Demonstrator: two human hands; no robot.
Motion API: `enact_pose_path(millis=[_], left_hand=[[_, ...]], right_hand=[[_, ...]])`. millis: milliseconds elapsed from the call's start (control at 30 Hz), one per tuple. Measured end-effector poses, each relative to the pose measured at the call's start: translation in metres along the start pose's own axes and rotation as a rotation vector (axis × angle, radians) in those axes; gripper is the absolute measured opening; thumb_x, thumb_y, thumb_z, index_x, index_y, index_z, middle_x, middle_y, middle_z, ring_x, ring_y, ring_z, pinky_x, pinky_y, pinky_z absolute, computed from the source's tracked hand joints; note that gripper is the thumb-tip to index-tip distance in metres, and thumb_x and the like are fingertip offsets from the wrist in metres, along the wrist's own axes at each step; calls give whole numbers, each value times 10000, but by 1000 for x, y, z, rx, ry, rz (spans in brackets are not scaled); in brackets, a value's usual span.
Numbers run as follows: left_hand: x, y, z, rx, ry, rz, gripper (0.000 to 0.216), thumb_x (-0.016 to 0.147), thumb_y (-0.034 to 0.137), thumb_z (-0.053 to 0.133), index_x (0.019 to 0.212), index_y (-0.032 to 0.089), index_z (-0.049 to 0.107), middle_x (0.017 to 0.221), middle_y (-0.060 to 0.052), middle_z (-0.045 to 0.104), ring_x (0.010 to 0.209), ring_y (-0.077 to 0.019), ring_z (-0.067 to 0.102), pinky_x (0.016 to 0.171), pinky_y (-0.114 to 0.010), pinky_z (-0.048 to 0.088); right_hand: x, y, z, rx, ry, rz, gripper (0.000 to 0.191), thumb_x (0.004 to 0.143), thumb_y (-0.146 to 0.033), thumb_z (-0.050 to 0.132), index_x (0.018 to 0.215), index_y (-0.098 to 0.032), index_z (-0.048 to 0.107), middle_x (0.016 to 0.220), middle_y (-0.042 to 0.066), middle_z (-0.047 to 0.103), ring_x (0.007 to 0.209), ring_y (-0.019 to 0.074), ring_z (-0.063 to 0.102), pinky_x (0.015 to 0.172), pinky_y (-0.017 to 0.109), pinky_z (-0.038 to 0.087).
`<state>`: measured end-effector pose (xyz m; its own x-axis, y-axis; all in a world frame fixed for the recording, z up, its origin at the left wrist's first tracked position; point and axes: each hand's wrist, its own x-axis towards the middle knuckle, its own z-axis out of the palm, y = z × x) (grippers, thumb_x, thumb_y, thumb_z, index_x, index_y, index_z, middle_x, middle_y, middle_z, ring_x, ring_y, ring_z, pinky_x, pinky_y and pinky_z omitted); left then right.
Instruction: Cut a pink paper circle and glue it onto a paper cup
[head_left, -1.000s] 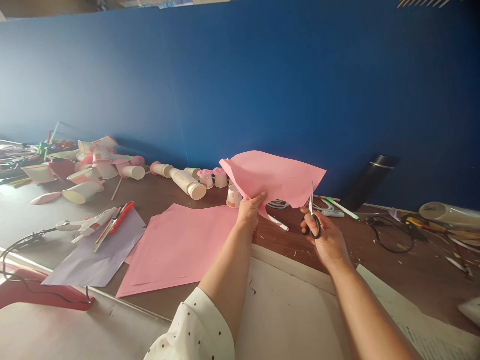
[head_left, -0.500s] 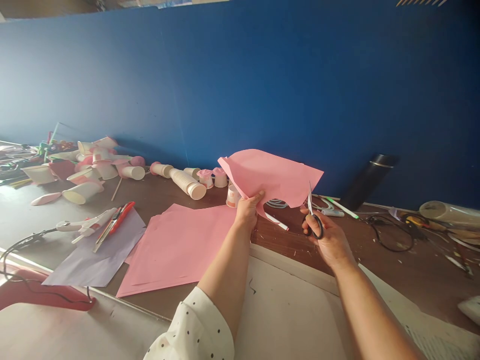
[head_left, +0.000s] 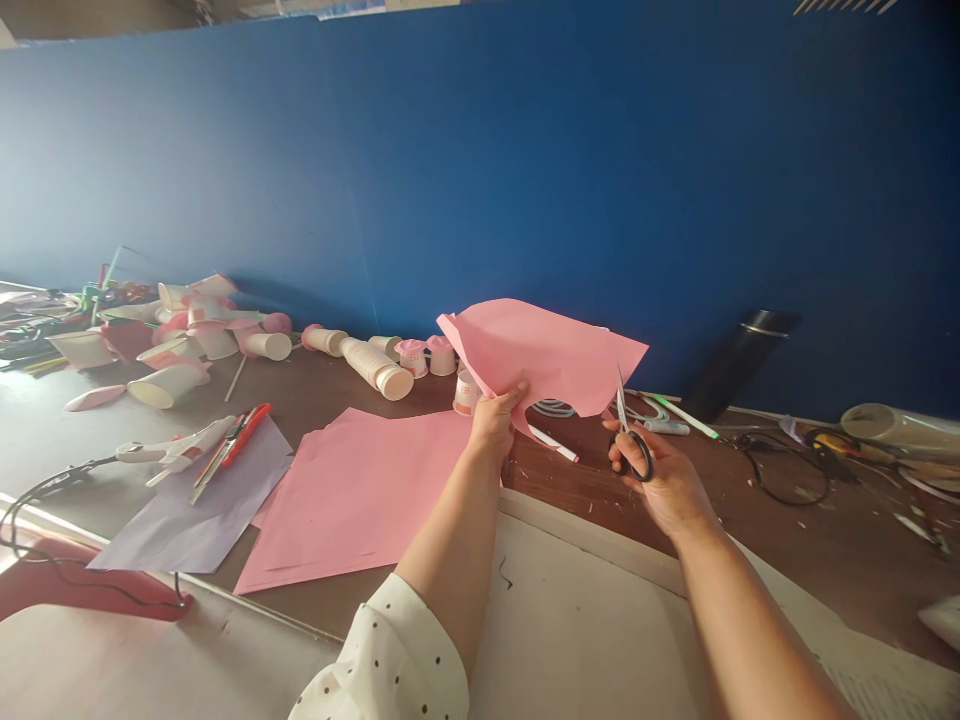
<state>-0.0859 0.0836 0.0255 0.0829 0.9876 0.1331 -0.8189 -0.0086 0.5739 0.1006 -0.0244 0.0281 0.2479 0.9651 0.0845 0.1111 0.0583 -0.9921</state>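
Note:
Pinched between the thumb and fingers of my left hand (head_left: 495,420) is a sheet of pink paper (head_left: 551,350), held up off the table with its left side curled and its lower edge cut in a curve. My right hand (head_left: 660,480) grips a pair of scissors (head_left: 630,445) by the black handles. Their blades point up at the paper's lower right edge, near its corner. Under my left forearm lies a stack of pink sheets (head_left: 360,500).
Paper cups (head_left: 375,368) lie along the blue partition (head_left: 450,170), several with pink parts. A glue gun (head_left: 176,450) and a red utility knife (head_left: 232,450) rest on lilac paper (head_left: 195,525). Right are a black bottle (head_left: 742,365), a green-capped marker (head_left: 686,415) and cables (head_left: 780,480).
My right hand and the scissors have shifted very slightly right and down. The pink paper and my left hand stay almost where they were.

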Motion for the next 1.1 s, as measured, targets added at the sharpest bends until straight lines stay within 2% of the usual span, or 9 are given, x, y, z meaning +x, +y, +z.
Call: enact_pose_path(millis=[367, 633, 900, 1100], left_hand=[[-1, 0, 1, -4, 5, 2, 524, 592, 159, 835, 1080, 194, 646, 1024, -63, 722, 1029, -263, 666, 983, -425, 502], [-1, -1, 0, -7, 3, 20, 513, 602, 169, 837, 1075, 216, 646, 996, -44, 728, 981, -242, 681, 968, -414, 513], [0, 0, 0, 18, -12, -18, 438, 602, 194, 841, 1007, 178, 674, 1029, -74, 723, 1016, -265, 671, 990, -427, 496], [-1, 1, 1, 29, -15, -26, 414, 592, 186, 848, 970, 165, 681, 969, -78, 730, 997, -270, 677, 987, -443, 494]], right_hand=[[0, 0, 2, 21, 25, -7, 402, 778, -532, 679, 1081, -266, 685, 776, 10, 536, 680, 128, 462, 517, 201, 343], [-2, -3, 6, 86, 34, 1, 404, 753, -524, 708, 1066, -270, 705, 743, 2, 537, 656, 117, 453, 475, 193, 291], [-3, -6, 8, 149, 18, 0, 393, 748, -512, 713, 1052, -264, 702, 717, -5, 552, 627, 104, 446, 441, 188, 255], [-3, -5, 5, 124, 8, 15, 412, 753, -524, 704, 1067, -258, 687, 733, 1, 564, 645, 116, 463, 450, 195, 261]])
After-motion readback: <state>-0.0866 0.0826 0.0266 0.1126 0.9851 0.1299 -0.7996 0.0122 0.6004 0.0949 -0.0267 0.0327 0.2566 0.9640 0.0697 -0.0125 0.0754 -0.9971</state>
